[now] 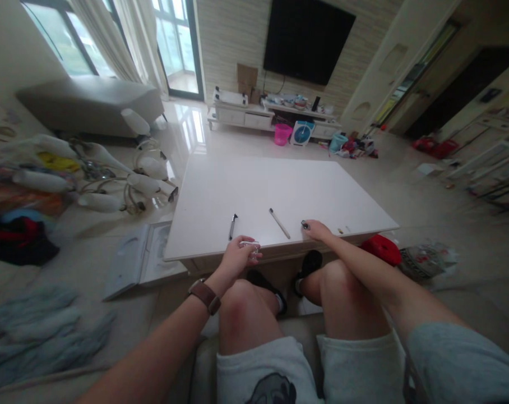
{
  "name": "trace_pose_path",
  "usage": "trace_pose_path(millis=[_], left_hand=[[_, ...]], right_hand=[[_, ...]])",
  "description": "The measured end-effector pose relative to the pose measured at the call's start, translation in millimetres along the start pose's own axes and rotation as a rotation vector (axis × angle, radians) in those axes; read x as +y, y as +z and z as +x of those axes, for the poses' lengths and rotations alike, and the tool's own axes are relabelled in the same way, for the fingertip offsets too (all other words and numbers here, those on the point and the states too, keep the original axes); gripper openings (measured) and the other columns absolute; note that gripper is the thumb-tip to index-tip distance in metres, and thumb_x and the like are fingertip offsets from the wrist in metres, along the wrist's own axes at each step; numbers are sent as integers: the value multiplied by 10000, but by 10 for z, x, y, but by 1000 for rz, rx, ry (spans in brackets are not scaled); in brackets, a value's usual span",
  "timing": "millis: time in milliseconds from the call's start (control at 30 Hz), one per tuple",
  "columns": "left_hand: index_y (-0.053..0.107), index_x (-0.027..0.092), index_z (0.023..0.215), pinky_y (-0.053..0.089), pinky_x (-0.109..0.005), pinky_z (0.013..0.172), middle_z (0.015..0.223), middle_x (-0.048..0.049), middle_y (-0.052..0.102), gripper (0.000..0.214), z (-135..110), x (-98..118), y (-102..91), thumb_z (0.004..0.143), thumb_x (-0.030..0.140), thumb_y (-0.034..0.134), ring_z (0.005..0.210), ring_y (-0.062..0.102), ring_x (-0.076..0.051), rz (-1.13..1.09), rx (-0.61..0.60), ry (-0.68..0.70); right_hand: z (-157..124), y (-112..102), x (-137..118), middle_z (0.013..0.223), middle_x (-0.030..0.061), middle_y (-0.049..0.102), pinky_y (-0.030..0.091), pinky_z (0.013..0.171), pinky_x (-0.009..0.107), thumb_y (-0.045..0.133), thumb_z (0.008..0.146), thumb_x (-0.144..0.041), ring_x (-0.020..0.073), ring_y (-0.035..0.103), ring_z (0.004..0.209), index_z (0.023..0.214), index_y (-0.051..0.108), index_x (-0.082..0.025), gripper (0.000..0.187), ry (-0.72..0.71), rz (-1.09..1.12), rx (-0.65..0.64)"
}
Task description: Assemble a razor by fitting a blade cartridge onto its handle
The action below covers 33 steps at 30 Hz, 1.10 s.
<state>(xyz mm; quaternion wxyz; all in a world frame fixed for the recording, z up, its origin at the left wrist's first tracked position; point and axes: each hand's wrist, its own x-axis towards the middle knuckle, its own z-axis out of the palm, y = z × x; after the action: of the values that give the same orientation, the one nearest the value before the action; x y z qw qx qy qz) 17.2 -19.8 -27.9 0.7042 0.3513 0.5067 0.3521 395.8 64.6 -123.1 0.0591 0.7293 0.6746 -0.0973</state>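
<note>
I sit at a low white table (254,191). My left hand (236,255), with a brown watch on the wrist, is closed round a small clear object (251,245) at the table's near edge. My right hand (317,230) rests at the near edge too, its fingertips pinched on a small dark object (305,225). Between the hands a thin pale stick (279,223) lies on the tabletop. A dark pen-like piece (232,226) lies just beyond my left hand.
A chandelier with white shades (124,179) lies on the floor at left, beside clothes (14,224). A grey moulded tray (140,255) leans by the table's left corner. A red thing (380,248) sits under the right corner. A TV unit (275,115) stands far back.
</note>
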Motion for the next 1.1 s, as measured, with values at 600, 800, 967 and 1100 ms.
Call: trace_pose_path(millis=[600, 800, 967, 1100], left_hand=[[536, 146, 996, 534, -244, 546, 928, -112, 699, 188, 10, -41, 39, 808, 141, 542, 671, 705, -179, 0, 28, -86], [543, 145, 999, 536, -243, 558, 963, -122, 698, 190, 10, -64, 21, 809, 155, 534, 691, 707, -180, 10, 20, -66], [538, 144, 999, 543, -259, 568, 947, -121, 698, 168, 9, -64, 18, 837, 174, 505, 688, 708, -185, -16, 32, -69], [549, 139, 970, 548, -278, 565, 897, -122, 699, 155, -9, -42, 25, 859, 232, 492, 663, 705, -197, -95, 45, -42]], right_hand=[[-21, -72, -189, 1076, 110, 603, 448, 827, 255, 589, 889, -263, 206, 576, 1004, 892, 737, -160, 181, -28, -72, 73], [-22, -76, -218, 1073, 134, 637, 444, 779, 247, 530, 915, -258, 204, 593, 977, 879, 736, -144, 238, -19, -82, 67], [-27, -73, -186, 1031, 131, 672, 421, 743, 246, 554, 872, -216, 200, 602, 927, 822, 721, -146, 188, -16, -24, 87], [-54, -102, -200, 877, 102, 697, 398, 702, 243, 547, 853, -184, 178, 592, 804, 835, 692, -143, 152, -7, 61, 139]])
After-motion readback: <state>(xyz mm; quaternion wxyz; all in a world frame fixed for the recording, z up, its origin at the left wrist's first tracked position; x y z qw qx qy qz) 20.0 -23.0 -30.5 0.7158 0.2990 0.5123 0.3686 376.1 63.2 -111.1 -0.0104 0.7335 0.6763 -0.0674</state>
